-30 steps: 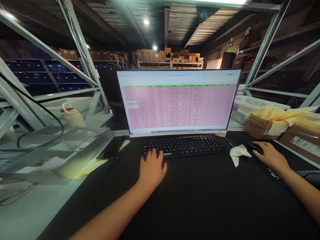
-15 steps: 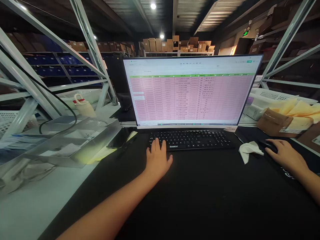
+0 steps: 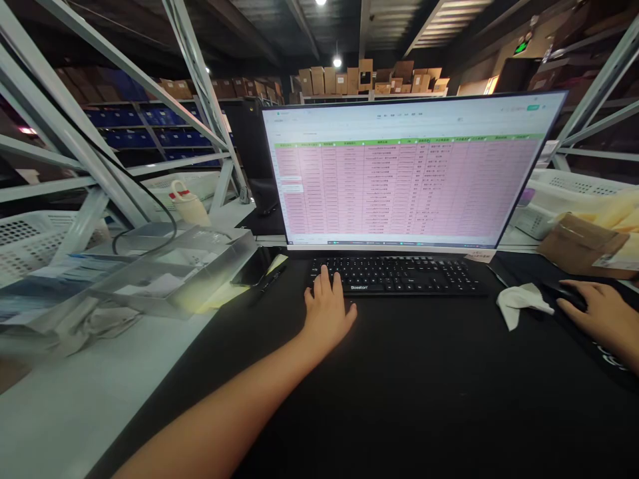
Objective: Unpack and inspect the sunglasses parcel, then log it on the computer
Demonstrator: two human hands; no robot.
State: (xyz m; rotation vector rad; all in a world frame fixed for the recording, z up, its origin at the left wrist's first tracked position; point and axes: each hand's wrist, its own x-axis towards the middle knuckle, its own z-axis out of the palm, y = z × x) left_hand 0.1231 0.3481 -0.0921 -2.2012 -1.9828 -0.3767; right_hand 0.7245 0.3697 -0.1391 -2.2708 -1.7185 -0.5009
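My left hand (image 3: 327, 313) rests at the left end of a black keyboard (image 3: 414, 276), its fingers spread over the keys and the thumb held out to the side. Farther right, my right hand (image 3: 602, 311) lies over a black computer mouse (image 3: 570, 294), which its fingers partly cover. Between the keyboard and the mouse sits a crumpled white tissue (image 3: 522, 303). Behind the keyboard stands a monitor (image 3: 409, 186) with a pink spreadsheet under a green header row; its text is too small to read.
Left of the keyboard lie a phone (image 3: 255, 267), a pen (image 3: 273, 279) and a clear plastic tray (image 3: 194, 293) with papers. A cream bottle (image 3: 192, 207) stands behind the tray. At right are a cardboard box (image 3: 572, 246) and a white basket (image 3: 584, 186). Metal shelf posts flank the desk.
The camera has turned slightly left, so everything sits farther right in view. The left hand's fingers have shifted a little on the keys; the right hand stays on the mouse.
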